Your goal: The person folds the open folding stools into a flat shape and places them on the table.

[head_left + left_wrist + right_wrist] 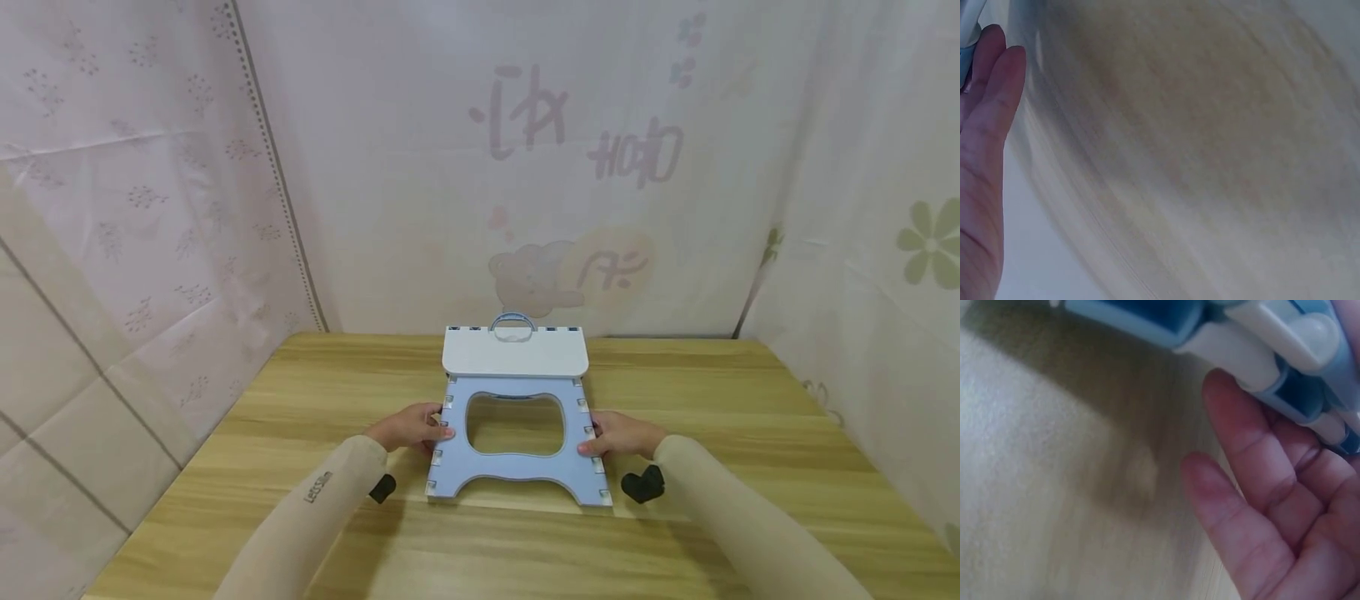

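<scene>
A folding step stool is held at the middle of the table, its light blue leg panel facing me with a large cut-out in it. Its white top is partly folded over at the far end, where a small blue carry handle sticks up. My left hand grips the left edge, thumb on the front of the panel. On the opposite edge my right hand holds likewise. The right wrist view shows fingers against the blue and white hinge parts; in the left wrist view only a stool corner shows.
The wood-grain table extends around the stool on every side. Patterned cloth hangs behind it and along both sides. Small black devices, one near the left wrist and one near the right, hang below the sleeves.
</scene>
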A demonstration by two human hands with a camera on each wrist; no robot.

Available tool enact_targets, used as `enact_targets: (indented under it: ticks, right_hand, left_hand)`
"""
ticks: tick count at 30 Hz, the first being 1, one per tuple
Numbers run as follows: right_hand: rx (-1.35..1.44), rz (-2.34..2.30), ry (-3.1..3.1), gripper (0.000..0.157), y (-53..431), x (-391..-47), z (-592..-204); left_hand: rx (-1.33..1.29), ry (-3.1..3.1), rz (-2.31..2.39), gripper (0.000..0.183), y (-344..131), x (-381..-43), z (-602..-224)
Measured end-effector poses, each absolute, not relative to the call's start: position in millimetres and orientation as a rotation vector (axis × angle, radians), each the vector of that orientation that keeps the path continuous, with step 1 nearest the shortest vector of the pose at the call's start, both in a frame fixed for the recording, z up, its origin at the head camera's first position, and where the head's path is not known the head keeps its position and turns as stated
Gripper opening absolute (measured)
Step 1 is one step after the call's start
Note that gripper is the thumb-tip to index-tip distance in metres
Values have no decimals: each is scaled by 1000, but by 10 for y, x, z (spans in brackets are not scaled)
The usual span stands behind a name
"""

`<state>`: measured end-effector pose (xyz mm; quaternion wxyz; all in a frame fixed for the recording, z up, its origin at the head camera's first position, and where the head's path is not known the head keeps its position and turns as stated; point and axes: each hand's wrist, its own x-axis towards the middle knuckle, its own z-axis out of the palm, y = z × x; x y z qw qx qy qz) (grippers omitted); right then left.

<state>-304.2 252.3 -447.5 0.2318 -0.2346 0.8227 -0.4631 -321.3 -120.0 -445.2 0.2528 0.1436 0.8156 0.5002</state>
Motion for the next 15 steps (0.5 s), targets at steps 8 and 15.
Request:
enact_targets:
  ticks: [8, 15]
  right_hand:
    - [-627, -1243, 2280, 46, 2524, -3016, -4454]
    - [-636, -1252, 2250, 45, 2530, -3008, -4480]
  left_hand:
    - [366, 2238, 1336, 41, -1184, -3182, -4427]
    - [353, 2270, 1295, 38, -1180, -3165, -4437]
